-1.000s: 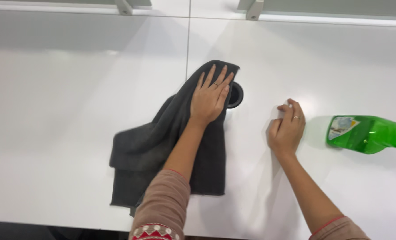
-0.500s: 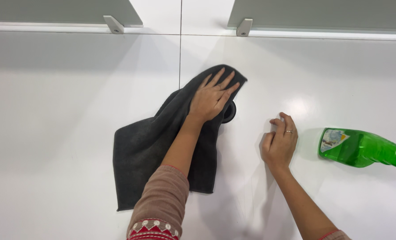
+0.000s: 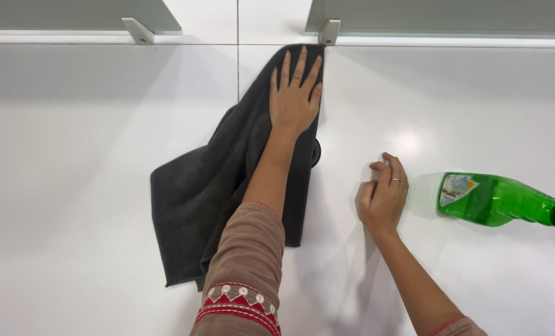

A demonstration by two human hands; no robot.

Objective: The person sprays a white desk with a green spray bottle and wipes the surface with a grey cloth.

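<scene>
The left hand [image 3: 295,99] is laid flat on the far end of a dark grey cloth [image 3: 209,199], with the fingers [image 3: 301,65] spread and straight; nothing is gripped, the palm is only pressed on the cloth. The cloth is spread on a white table [image 3: 72,186] and runs from about 7 o'clock, near the person, up to 12 o'clock, where its far edge almost touches the back edge of the table. Under the cloth, at 3 o'clock from the left forearm, a small part of a dark round thing [image 3: 316,152] is seen; what it is cannot be told.

The right hand [image 3: 384,196] is rested on the bare table at 4 o'clock from the left hand, well apart from the cloth. Its fingers are loosely curled and nothing is held in it. A green bottle [image 3: 495,200] is lying on its side at 3 o'clock from the right hand, near it but not touched.
</scene>
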